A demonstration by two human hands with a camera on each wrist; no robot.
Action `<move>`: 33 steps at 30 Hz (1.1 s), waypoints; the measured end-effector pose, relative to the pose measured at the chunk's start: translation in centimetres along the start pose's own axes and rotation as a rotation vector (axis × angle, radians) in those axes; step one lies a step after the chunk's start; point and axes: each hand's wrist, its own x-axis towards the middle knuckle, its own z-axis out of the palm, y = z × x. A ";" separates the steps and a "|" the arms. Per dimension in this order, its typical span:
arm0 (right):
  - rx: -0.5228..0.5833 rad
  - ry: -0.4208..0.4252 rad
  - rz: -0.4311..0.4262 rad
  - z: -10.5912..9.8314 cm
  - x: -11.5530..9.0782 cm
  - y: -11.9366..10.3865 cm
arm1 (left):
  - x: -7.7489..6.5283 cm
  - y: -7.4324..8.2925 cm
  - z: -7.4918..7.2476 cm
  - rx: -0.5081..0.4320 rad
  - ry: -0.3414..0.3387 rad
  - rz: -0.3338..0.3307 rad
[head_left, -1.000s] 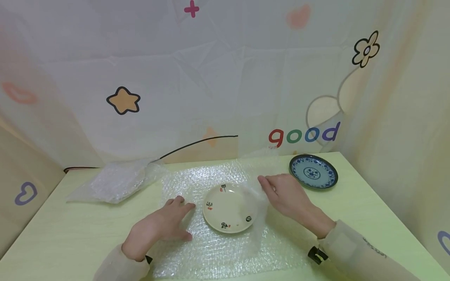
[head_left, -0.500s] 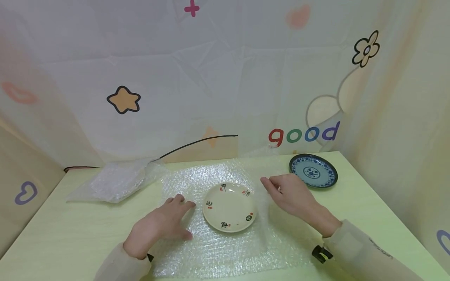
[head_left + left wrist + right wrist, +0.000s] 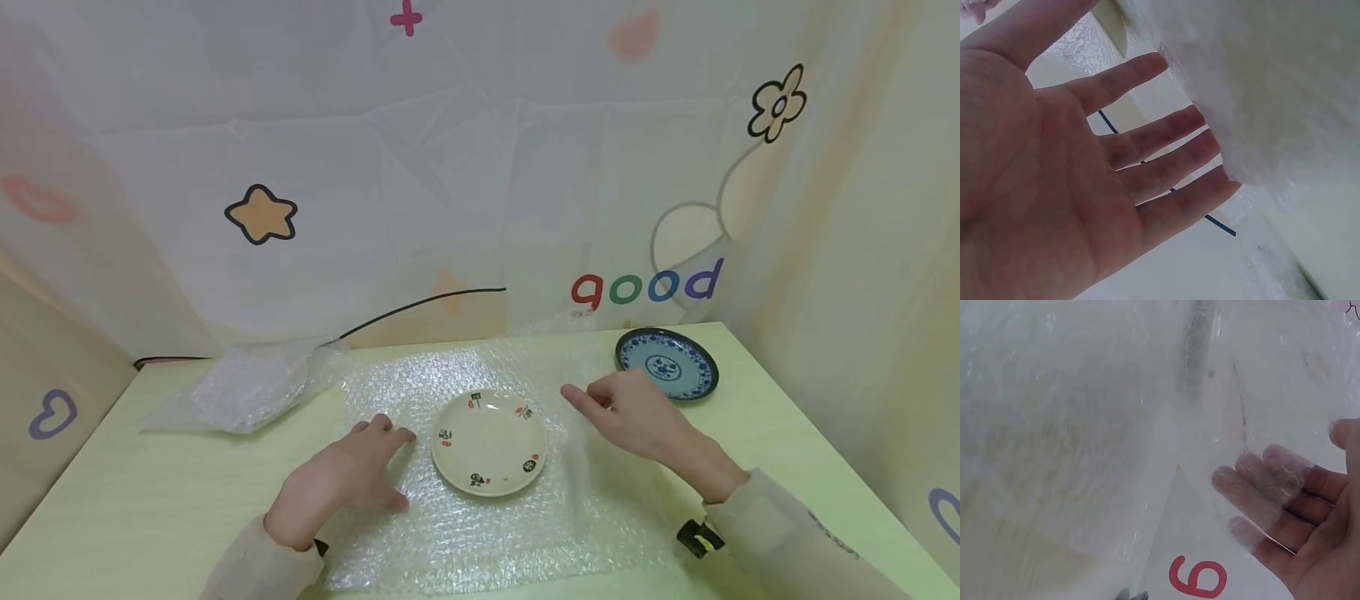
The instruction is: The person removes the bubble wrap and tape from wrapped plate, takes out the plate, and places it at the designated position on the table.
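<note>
A cream plate (image 3: 489,443) with small black and red marks lies face up on a sheet of clear bubble wrap (image 3: 457,550). To the plate's left, my left hand (image 3: 341,479) rests with fingers spread. In the left wrist view, its fingertips (image 3: 1185,119) touch the wrap. On the plate's right side, my right hand (image 3: 637,417) is over the wrap. Through the film in the right wrist view, its fingers (image 3: 1294,519) look fairly straight, and the thumb stands apart from them. It partly covers a blue patterned plate (image 3: 690,371) with a dark rim.
A folded bundle of bubble wrap (image 3: 247,387) lies at the back left of the pale green table (image 3: 97,500). Behind the table hangs a printed curtain (image 3: 450,167) with a star, a flower and the word "good".
My right hand has moved rightward and slightly down, and its fingers look looser. The wrap fold that hazed the cream plate's right edge has shifted right, off it. The left hand stays put.
</note>
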 end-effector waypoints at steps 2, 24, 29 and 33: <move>0.005 -0.025 -0.015 -0.3 -0.1 0.2 | 0.0 -0.1 0.0 -0.002 0.002 0.004; -0.010 -0.216 -0.245 -2.0 -1.4 0.9 | -0.4 -0.3 0.0 -0.038 -0.005 -0.015; -0.007 -0.264 -0.234 -2.1 -1.6 1.1 | -0.4 -0.3 -0.1 -0.045 -0.002 -0.007; -0.016 -0.299 -0.204 -2.1 -1.6 1.1 | -0.4 -0.4 -0.1 -0.044 -0.008 -0.006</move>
